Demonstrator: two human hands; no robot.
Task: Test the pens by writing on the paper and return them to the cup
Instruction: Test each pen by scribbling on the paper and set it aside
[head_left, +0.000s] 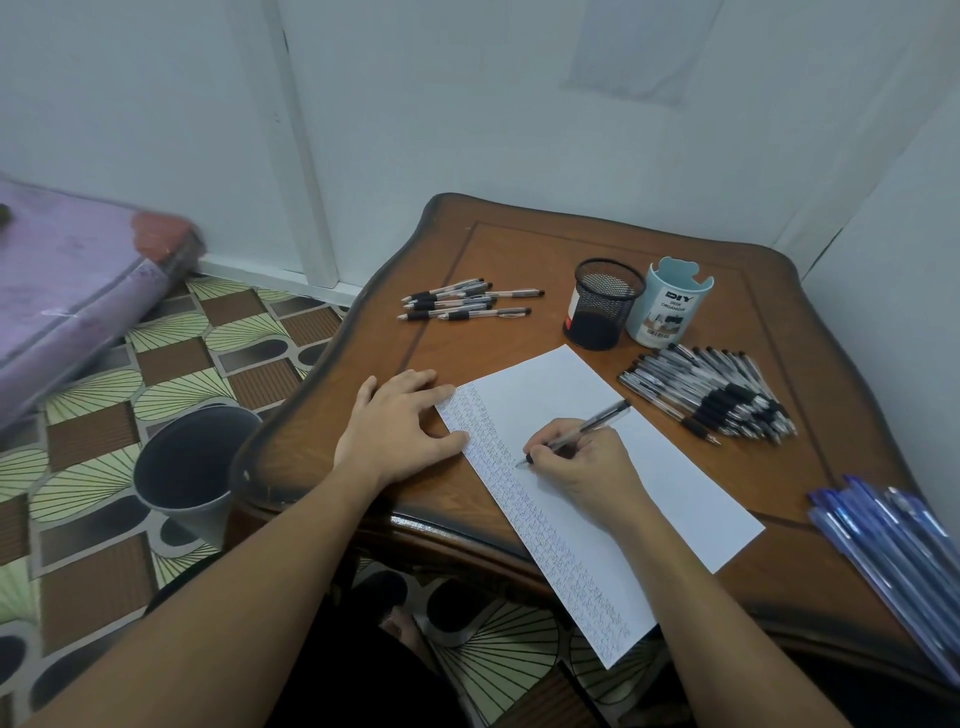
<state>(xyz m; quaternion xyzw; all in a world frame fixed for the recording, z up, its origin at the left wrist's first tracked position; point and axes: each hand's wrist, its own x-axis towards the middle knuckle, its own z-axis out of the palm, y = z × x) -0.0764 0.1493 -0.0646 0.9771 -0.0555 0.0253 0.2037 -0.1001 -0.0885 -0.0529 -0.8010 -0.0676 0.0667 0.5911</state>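
Your right hand (587, 462) is pinching the pen (584, 427), its tip touching the paper (665, 467); your left hand (400, 426) is lying spread, pinning the sheet's edge. The paper is overhanging the surface (519, 249), so easing off is risking a slip.

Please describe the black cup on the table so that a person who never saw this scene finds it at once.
On the wooden table, look beyond the far end of the paper, where two cups stand side by side. The mesh cup is the left one. It is black wire mesh, while the blue cup beside it is solid and printed DIY.
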